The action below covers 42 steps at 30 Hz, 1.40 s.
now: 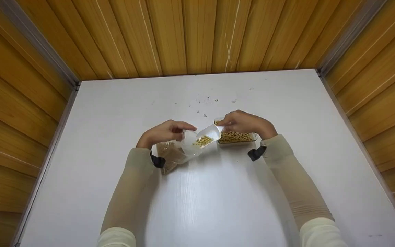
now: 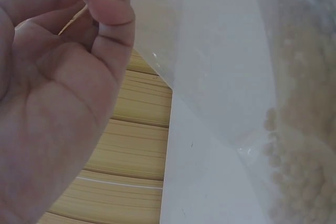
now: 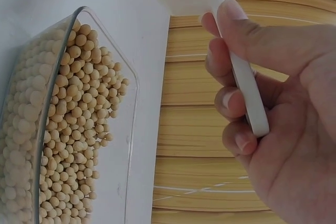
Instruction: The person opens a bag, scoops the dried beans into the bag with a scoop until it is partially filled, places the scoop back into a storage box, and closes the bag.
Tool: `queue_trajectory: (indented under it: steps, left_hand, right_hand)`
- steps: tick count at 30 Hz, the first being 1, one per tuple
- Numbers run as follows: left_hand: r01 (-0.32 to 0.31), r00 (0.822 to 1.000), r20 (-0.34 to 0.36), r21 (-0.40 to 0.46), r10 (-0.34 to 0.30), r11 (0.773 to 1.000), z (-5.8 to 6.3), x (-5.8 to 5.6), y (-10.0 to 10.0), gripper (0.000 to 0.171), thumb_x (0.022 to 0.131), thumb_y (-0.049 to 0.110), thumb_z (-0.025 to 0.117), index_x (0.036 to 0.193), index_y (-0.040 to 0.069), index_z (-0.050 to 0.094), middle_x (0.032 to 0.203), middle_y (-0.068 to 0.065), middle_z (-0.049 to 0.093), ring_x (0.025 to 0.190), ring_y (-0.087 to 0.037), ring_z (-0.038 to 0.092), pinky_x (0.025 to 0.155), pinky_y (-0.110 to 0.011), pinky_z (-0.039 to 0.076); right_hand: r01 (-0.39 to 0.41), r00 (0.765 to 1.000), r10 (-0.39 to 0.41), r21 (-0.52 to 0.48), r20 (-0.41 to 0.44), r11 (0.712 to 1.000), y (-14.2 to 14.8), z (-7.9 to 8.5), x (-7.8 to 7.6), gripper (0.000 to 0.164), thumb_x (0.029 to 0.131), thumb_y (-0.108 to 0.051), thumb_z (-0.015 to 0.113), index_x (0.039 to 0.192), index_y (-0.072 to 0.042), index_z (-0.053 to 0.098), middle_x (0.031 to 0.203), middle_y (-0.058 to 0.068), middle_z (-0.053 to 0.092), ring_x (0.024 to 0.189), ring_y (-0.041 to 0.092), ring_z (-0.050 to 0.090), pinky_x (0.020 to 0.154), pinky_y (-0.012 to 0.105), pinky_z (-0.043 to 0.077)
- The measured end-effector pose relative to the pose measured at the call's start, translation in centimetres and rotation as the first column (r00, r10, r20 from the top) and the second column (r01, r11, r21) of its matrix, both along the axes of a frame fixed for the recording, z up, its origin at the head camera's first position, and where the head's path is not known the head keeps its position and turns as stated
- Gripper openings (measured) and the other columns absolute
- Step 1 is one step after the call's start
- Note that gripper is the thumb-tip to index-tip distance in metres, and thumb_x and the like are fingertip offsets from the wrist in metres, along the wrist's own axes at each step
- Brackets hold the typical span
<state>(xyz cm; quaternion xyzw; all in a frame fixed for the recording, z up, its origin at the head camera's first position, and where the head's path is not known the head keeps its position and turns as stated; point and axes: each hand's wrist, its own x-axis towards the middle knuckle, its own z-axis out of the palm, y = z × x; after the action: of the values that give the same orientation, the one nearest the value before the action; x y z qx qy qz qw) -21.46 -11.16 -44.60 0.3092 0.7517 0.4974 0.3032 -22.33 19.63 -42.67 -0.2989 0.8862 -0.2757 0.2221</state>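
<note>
A white scoop (image 1: 212, 130) is held by its handle in my right hand (image 1: 247, 123), thumb on one side and curled fingers on the other. Soybeans (image 1: 203, 141) lie in the scoop's bowl, which tilts leftward at the mouth of a clear plastic bag (image 1: 173, 156). My left hand (image 1: 164, 132) pinches the bag's upper edge between thumb and fingers. More beans show blurred through the bag in the left wrist view. Below the right hand stands a clear rectangular container (image 3: 134, 72) with many soybeans (image 3: 79, 124) inside.
Dark specks and small scraps (image 1: 205, 115) lie scattered on the white table (image 1: 197, 206) beyond the hands. Wood-patterned panels (image 1: 197, 37) rise along the table's back and both sides.
</note>
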Motion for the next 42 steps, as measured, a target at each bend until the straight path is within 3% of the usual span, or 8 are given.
queue_trajectory:
  steps: [6,11,16,24,29,33,42]
  left_hand:
    - [0.006,1.0,-0.013,-0.007,-0.006,1.0,-0.2,-0.1,0.1,0.045,0.09,-0.007,0.048,0.133,0.001,0.056,0.139,-0.017,0.053,0.085,-0.015,0.053,0.076,-0.027,0.046]
    - [0.017,1.0,-0.016,0.006,-0.017,1.0,-0.2,-0.1,0.1,0.044,0.09,-0.008,0.047,0.133,-0.002,0.054,0.14,-0.021,0.051,0.092,-0.02,0.052,0.076,-0.02,0.045]
    - [0.007,1.0,-0.004,-0.011,-0.007,1.0,-0.1,-0.1,0.2,0.045,0.09,-0.007,0.047,0.133,0.002,0.056,0.139,-0.017,0.053,0.095,-0.022,0.052,0.078,-0.022,0.045]
    - [-0.005,1.0,0.009,-0.029,0.005,1.0,-0.2,0.0,0.3,0.046,0.09,-0.007,0.047,0.133,0.004,0.056,0.131,-0.021,0.056,0.076,-0.013,0.045,0.07,-0.022,0.04]
    - [-0.01,1.0,0.022,-0.028,0.011,1.0,-0.2,0.0,0.3,0.046,0.09,-0.006,0.047,0.133,0.005,0.057,0.134,-0.017,0.055,0.078,-0.012,0.046,0.072,-0.023,0.041]
    - [-0.012,1.0,0.009,-0.036,0.012,0.999,-0.3,0.0,0.4,0.045,0.09,-0.006,0.047,0.134,0.003,0.056,0.131,-0.013,0.057,0.068,-0.009,0.041,0.07,-0.024,0.039]
    - [-0.016,1.0,-0.02,-0.037,0.016,0.999,-0.4,0.0,0.1,0.044,0.091,-0.005,0.048,0.133,0.005,0.057,0.129,-0.012,0.058,0.068,-0.01,0.04,0.072,-0.029,0.039]
  right_hand:
    - [-0.016,0.999,0.017,0.011,-0.038,1.0,-0.2,0.0,0.0,0.033,0.089,-0.007,0.064,0.123,-0.004,0.064,0.121,0.018,0.065,0.108,0.032,0.063,0.091,0.045,0.051]
    - [-0.027,0.998,0.028,0.017,-0.056,0.999,-0.3,0.3,0.1,0.034,0.088,-0.007,0.066,0.122,-0.004,0.064,0.122,0.018,0.065,0.109,0.032,0.063,0.09,0.044,0.052]
    - [-0.037,0.997,0.038,0.021,-0.068,0.999,-0.2,0.5,0.2,0.033,0.088,-0.006,0.066,0.121,-0.004,0.065,0.119,0.018,0.066,0.106,0.032,0.065,0.089,0.044,0.053]
    - [-0.007,0.997,0.008,0.01,-0.074,1.0,0.4,0.6,0.1,0.032,0.089,-0.008,0.065,0.121,-0.004,0.066,0.116,0.017,0.068,0.107,0.031,0.063,0.089,0.045,0.052]
    - [0.003,0.996,-0.006,-0.031,-0.09,1.0,1.1,0.2,0.0,0.031,0.088,-0.008,0.067,0.119,-0.004,0.067,0.109,0.015,0.069,0.1,0.028,0.064,0.085,0.043,0.053]
    - [0.011,0.995,-0.016,-0.052,-0.097,0.999,1.7,0.1,-0.1,0.032,0.088,-0.009,0.067,0.119,-0.004,0.068,0.104,0.014,0.069,0.094,0.025,0.063,0.082,0.042,0.053]
    - [0.087,0.995,-0.09,-0.075,-0.041,0.993,3.1,0.0,-0.2,0.029,0.092,-0.012,0.063,0.12,-0.007,0.068,0.111,0.011,0.068,0.099,0.023,0.061,0.086,0.041,0.049]
